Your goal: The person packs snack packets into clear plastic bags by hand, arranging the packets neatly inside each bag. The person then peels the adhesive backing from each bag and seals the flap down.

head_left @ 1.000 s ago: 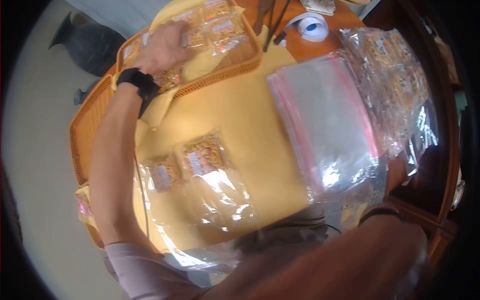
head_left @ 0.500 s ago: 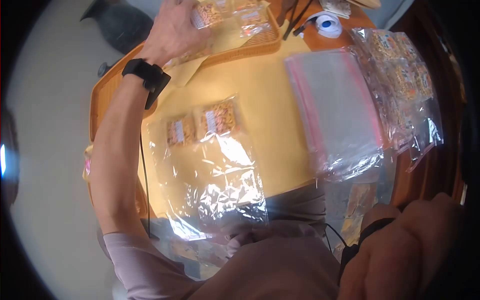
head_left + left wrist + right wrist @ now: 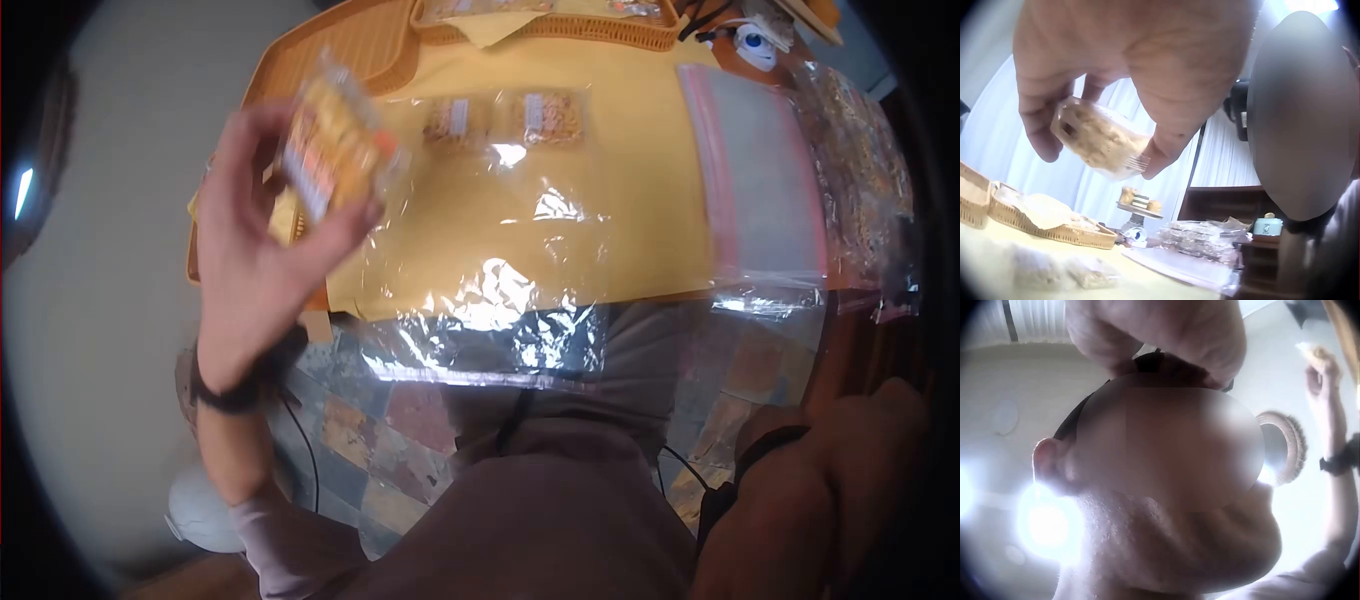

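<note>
My left hand (image 3: pixel 265 230) is raised over the left side of the table, pinching a small clear-wrapped snack packet (image 3: pixel 335 145) between thumb and fingers. The same packet (image 3: pixel 1104 137) shows yellowish crumbly pieces and a barcode in the left wrist view. To its right lies a large clear plastic bag (image 3: pixel 450 235), with two snack packets (image 3: pixel 547 118) side by side at its far end. The bag's near end hangs over the table edge. My right hand (image 3: pixel 1160 331) is up at the head, fingertips at the brow; whether it grips anything there I cannot tell.
A stack of pink-edged clear bags (image 3: pixel 765 180) lies right of the large bag, with filled bags (image 3: pixel 860 170) beyond it. Wicker trays (image 3: pixel 560 30) stand along the back, near a white tape roll (image 3: pixel 755 45). Yellow cloth (image 3: pixel 650 200) covers the table.
My left hand has come back from the wicker tray, bringing a snack packet towards me. The head view has shifted, so the table sits higher in it. The right arm stays raised.
</note>
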{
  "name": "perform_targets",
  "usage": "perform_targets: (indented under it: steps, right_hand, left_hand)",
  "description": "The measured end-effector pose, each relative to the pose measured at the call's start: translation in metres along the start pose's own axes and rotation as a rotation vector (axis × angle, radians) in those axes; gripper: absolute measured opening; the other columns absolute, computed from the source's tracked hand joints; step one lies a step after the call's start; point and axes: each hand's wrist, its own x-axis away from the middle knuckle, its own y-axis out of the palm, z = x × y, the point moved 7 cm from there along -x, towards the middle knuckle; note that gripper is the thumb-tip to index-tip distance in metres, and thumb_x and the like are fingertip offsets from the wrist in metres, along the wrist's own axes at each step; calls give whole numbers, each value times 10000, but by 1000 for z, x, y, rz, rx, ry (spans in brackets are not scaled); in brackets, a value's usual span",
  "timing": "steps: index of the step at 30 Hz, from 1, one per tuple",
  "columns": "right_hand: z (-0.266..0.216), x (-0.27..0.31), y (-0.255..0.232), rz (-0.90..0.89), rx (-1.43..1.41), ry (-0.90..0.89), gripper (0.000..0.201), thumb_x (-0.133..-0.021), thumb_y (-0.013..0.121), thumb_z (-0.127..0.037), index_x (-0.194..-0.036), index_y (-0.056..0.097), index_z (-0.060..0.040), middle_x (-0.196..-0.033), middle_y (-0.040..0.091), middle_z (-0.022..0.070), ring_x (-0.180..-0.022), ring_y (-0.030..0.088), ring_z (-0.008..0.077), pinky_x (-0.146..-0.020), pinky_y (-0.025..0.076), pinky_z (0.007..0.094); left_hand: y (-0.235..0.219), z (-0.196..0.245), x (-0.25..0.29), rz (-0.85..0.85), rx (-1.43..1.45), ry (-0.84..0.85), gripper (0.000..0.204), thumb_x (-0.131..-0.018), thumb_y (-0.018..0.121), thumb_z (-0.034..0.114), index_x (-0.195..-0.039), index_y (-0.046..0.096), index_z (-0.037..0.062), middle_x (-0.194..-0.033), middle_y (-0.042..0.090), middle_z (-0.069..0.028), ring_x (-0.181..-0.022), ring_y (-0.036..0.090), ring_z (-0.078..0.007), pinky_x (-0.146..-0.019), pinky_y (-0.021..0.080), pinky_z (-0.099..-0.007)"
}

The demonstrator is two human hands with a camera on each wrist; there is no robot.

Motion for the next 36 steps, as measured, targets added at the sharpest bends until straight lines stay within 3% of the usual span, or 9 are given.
perform_targets:
  steps: [7,9,11,14,18,21,23,26,36]
  right_hand:
    - [4,12,14,-43,-252,-108,282,-998,508,-197,-749,453,-77,-680,435,67,-562,468,210,-544,440,349]
    - [-105,-129,34,-57,-316,-120,274,-1000,509,-194,-759,460,-76,-684,442,64,-562,471,206,-545,444,350]
    - [-56,-77,23,-56,-376,-124,265,-1003,509,-191,-768,466,-74,-687,449,62,-563,475,203,-547,448,350]
    - [-114,-147,39,-80,-472,-132,253,-1006,510,-187,-783,477,-71,-692,459,59,-563,481,198,-548,454,351]
    - [-123,-152,48,-98,-614,-130,237,-1010,511,-181,-802,490,-68,-699,473,54,-564,488,192,-551,463,352]
    - [-13,-24,19,-104,-751,-163,226,-1013,511,-176,-817,500,-65,-704,484,51,-564,494,187,-553,469,353]
    - [-99,-139,47,-109,-832,-167,218,-1015,512,-173,-827,507,-63,-708,491,49,-565,497,184,-554,473,353]
    - [-108,-156,49,-94,-927,-175,207,-1018,512,-168,-841,518,-60,-713,501,46,-565,503,179,-556,479,354]
    - [-29,-87,24,-88,-1310,-174,176,-1028,514,-153,-890,552,-51,-730,536,35,-567,521,162,-562,500,356]
  left_hand:
    - [-4,-41,147,-37,660,-529,836,-646,942,94,-1327,460,35,-1204,577,-53,-1108,594,-153,-985,480,-319]
    - [11,-51,181,-96,788,-622,857,-651,941,42,-1364,465,49,-1206,585,-29,-1102,596,-140,-985,479,-306]
    - [33,-61,209,-183,838,-667,839,-668,929,12,-1372,476,49,-1210,597,-25,-1113,593,-128,-981,486,-304]
    - [63,-65,236,-139,996,-787,805,-689,920,15,-1366,484,40,-1218,605,-30,-1128,593,-121,-980,490,-303]
    - [80,-64,244,-81,1078,-792,760,-752,884,39,-1384,462,32,-1222,608,-43,-1108,607,-135,-962,505,-295]
    - [86,-59,240,-10,1215,-826,706,-804,840,62,-1391,451,23,-1220,610,-58,-1092,617,-152,-950,520,-306]
    - [85,-55,239,-17,1240,-806,663,-840,802,81,-1395,446,17,-1224,619,-76,-1101,631,-173,-957,529,-324]
    - [85,-55,231,29,1231,-804,642,-846,787,67,-1392,453,7,-1249,626,-97,-1123,639,-185,-983,522,-333]
    - [84,-63,238,128,1038,-788,607,-870,766,119,-1390,484,-19,-1202,679,-161,-1028,708,-250,-867,597,-375]
